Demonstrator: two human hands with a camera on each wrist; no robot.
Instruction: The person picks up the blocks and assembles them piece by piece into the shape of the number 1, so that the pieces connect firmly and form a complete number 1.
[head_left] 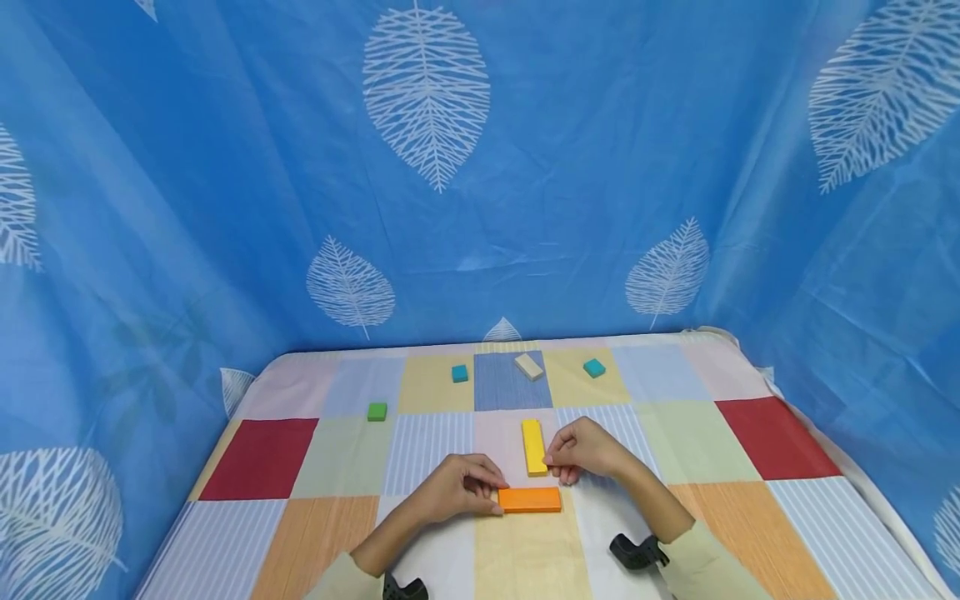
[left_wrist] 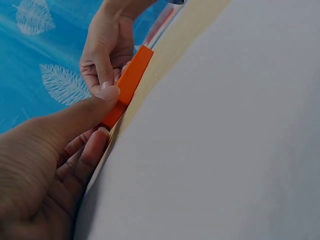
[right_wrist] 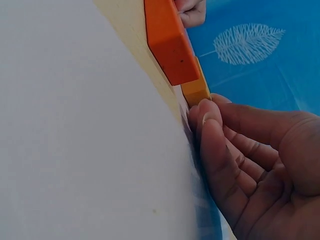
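Hands meet at the near middle of the patchwork tablecloth (head_left: 262,454), each busy with a flat block. The left hand (head_left: 457,483) pinches the left end of the orange block (head_left: 529,499), which lies crosswise on the cloth; the left wrist view shows the thumb on top of that end and curled fingers (left_wrist: 90,150) beneath it. The right hand (head_left: 588,450) sits just right of the yellow block (head_left: 534,447), which lies lengthwise, pointing away, its near end close to the orange block's far edge; curled fingertips (right_wrist: 210,120) touch the yellow block's near end, though whether they actually grip it I cannot tell. Farther back, well apart from the hands, a green block (head_left: 377,411) sits to the left, a teal block (head_left: 460,373) lies beyond it toward the middle, a pale beige block (head_left: 528,366) rests on the blue striped square, and a second teal block (head_left: 594,367) lies to its right. A blue leaf-print curtain (head_left: 225,208) hangs behind and along both sides of the table
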